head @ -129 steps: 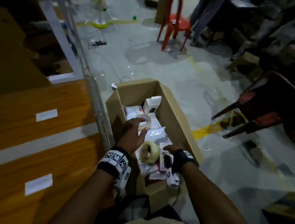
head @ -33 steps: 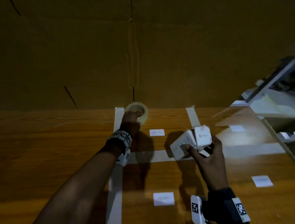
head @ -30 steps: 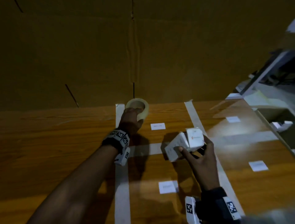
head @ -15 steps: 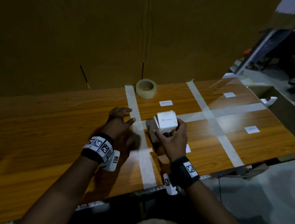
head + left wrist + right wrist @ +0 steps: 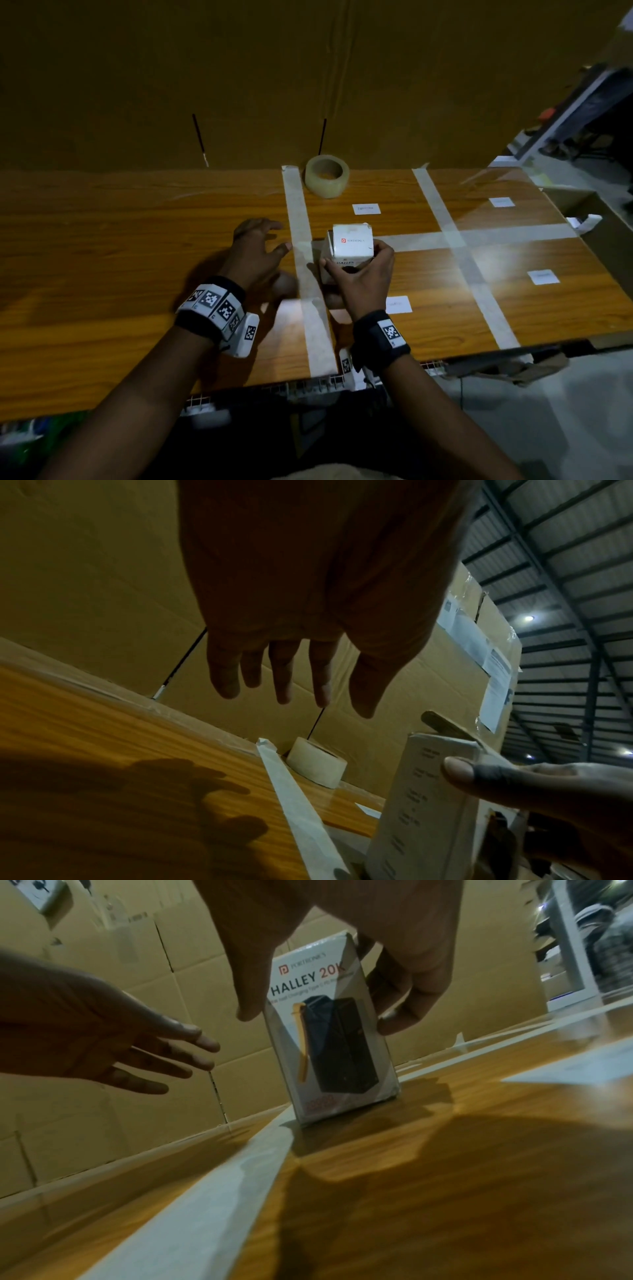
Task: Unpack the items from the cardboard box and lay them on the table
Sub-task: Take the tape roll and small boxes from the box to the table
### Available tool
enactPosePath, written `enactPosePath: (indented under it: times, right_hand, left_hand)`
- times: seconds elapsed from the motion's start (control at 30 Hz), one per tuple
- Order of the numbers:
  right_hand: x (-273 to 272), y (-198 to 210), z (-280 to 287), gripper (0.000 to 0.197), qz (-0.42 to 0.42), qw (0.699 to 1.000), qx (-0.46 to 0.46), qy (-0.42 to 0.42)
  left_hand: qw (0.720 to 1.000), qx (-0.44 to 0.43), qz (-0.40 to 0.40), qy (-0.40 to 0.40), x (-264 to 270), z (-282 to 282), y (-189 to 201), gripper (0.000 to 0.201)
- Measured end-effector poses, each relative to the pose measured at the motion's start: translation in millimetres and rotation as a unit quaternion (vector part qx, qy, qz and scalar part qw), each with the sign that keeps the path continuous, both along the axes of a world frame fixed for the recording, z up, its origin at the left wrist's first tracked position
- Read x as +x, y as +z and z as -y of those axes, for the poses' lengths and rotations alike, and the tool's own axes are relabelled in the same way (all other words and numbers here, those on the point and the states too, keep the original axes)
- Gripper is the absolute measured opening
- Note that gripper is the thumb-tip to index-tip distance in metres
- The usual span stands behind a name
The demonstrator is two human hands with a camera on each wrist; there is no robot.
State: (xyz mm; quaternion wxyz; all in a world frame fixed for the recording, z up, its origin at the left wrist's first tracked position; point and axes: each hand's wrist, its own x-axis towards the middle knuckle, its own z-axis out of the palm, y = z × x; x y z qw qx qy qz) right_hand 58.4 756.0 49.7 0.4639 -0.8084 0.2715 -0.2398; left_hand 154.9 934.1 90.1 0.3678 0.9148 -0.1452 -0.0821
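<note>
The right hand (image 5: 359,284) gripped the white power-bank box (image 5: 352,245) from above, thumb on one narrow side and fingers round the other, and the box stood upright on the table (image 5: 137,274), its base down just beside the long tape strip (image 5: 301,246). The left hand (image 5: 255,253) hovered on the far side of that strip from the box, fingers spread and relaxed, holding nothing. The roll of clear tape (image 5: 327,175) sat flat beyond the box, close to the strip's far end, well apart from both hands. By the printing this was a boxed battery pack, so likely dense for its size, stiff-walled, with smooth, slightly slick card; standing on end it looked tippy, and a hold across the two narrow sides near the top seemed the sound one. The right wrist view showed the printed front (image 5: 329,1031) and the base meeting the wood, which the head view could not; the head view alone gave the taped grid and paper labels (image 5: 366,208); the left wrist view caught the box's side panel (image 5: 421,804) under a thumb tip (image 5: 459,771).
</note>
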Motion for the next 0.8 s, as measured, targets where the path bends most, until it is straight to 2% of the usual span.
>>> enactPosePath:
  times: [0.1, 0.2, 0.27, 0.37, 0.47, 0.53, 0.63, 0.8]
  right_hand:
    - [-3.8, 1.1, 3.7, 0.102, -0.015, 1.000, 0.016, 0.019]
    - [-17.7, 1.3, 22.5, 0.113, -0.029, 0.998, 0.042, 0.045]
    - [-34.2, 2.9, 46.5, 0.106, -0.033, 0.995, 0.054, 0.072]
    - [-66.7, 7.5, 99.1, 0.080, -0.034, 0.994, 0.045, 0.094]
    - [-107.3, 10.0, 166.0, 0.064, -0.049, 0.993, 0.017, 0.108]
    - [-140.6, 7.7, 215.2, 0.061, -0.066, 0.992, -0.013, 0.110]
    - [-197.6, 3.2, 291.8, 0.055, -0.075, 0.992, -0.048, 0.094]
    - [-286.3, -10.5, 407.7, 0.045, -0.112, 0.992, -0.043, 0.048]
  left_hand:
    - [1.000, -0.012, 0.015, 0.012, -9.3, 0.7, 6.2, 0.045]
    - [0.997, -0.009, 0.063, 0.037, -28.2, 7.2, 18.7, 0.045]
    - [0.993, 0.004, 0.100, 0.064, -49.0, 14.3, 29.7, 0.046]
    - [0.978, 0.023, 0.196, 0.061, -89.6, 40.7, 47.1, 0.046]
    - [0.969, 0.004, 0.246, 0.013, -136.1, 96.0, 59.6, 0.040]
    - [0.968, 0.004, 0.249, -0.028, -165.4, 142.9, 54.6, 0.035]
    - [0.972, 0.013, 0.225, -0.074, -203.8, 219.9, 34.2, 0.034]
    - [0.976, 0.046, 0.160, -0.143, -258.7, 342.5, -3.4, 0.037]
